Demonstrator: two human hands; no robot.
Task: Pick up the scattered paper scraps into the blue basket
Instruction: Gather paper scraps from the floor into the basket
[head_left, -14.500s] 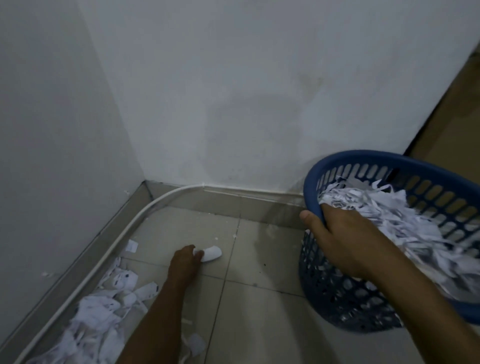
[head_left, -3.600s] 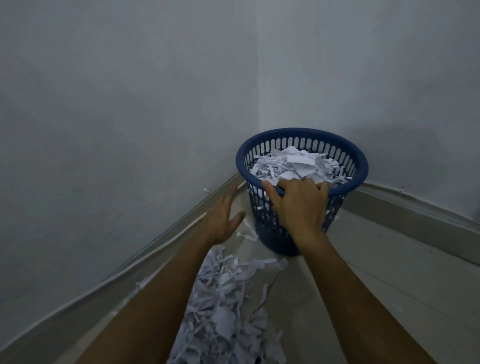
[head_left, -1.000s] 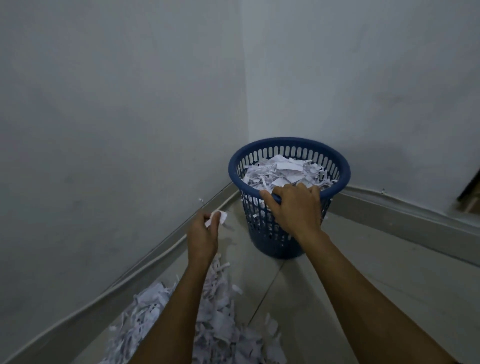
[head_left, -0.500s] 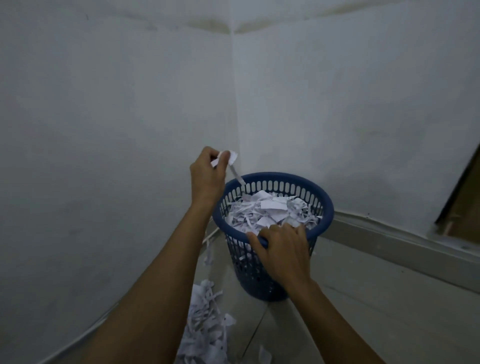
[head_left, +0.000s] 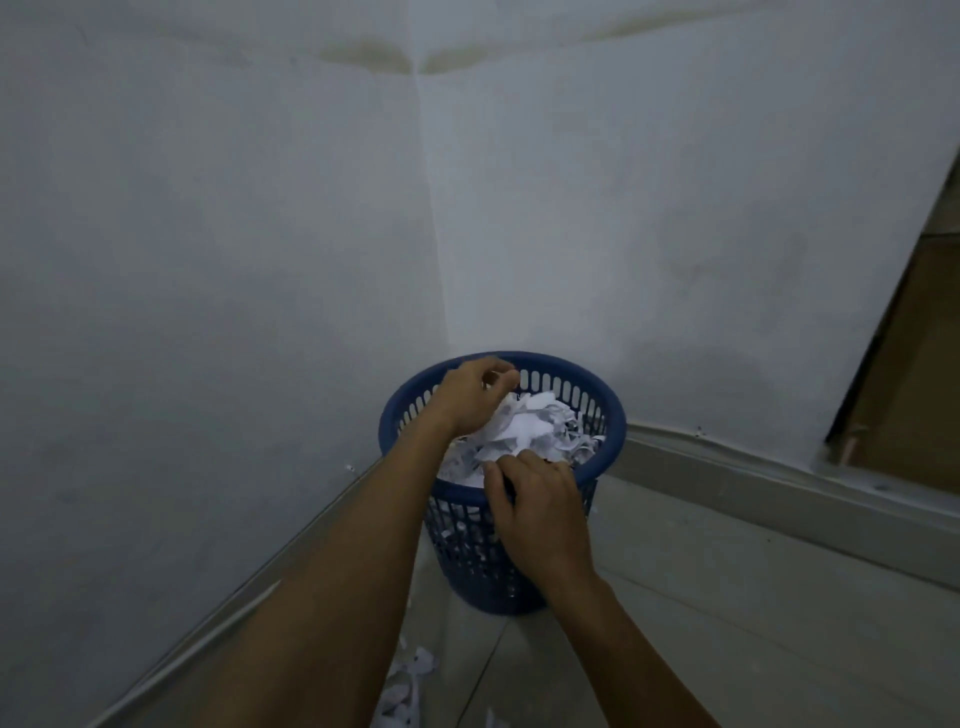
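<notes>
Blue basket (head_left: 613, 415) sits lower centre of frame, heaped with scraps (head_left: 530, 431). Left hand (head_left: 470, 397) over pile, fingers curled, can't tell if holding anything. Right hand (head_left: 540, 512) clamped on near rim. Best release low, press heap down; more loose scraps (head_left: 410, 680) on floor, bottom centre.

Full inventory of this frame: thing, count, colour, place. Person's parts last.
blue basket: one, blue, slotted wall, on the floor in the room corner.
paper scraps in the basket: a heap, too many to count, white, piled up to about the rim.
paper scraps on the floor: several, white, near the bottom edge below the basket.
walls: two, white, meeting behind the basket.
baseboard: grey, along the foot of the walls.
floor tiles: grey.
left hand: over the basket, fingers curled above the heap.
right hand: gripping the basket's near rim.
</notes>
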